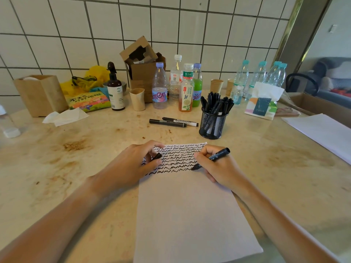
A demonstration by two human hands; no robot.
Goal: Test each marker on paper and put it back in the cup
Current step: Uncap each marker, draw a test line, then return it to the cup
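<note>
A white sheet of paper point(186, 211) lies in front of me, its far end covered with several rows of black squiggles. My right hand point(216, 166) grips a black marker point(218, 155), whose tip rests on the paper at the end of the lowest row. My left hand point(136, 162) rests on the paper's left edge and pinches the marker's black cap point(157, 156). Behind the paper stands a black mesh cup point(212, 124) filled with several black markers. Two more markers point(173, 122) lie on the table left of the cup.
Along the tiled wall stand several drink bottles point(187, 88), paper cups point(137, 99), a brown pump bottle point(115, 92), cardboard boxes point(142, 69) and a tissue pack point(263, 103). Another white sheet point(322, 131) lies at the right. The table point(76, 168) is stained.
</note>
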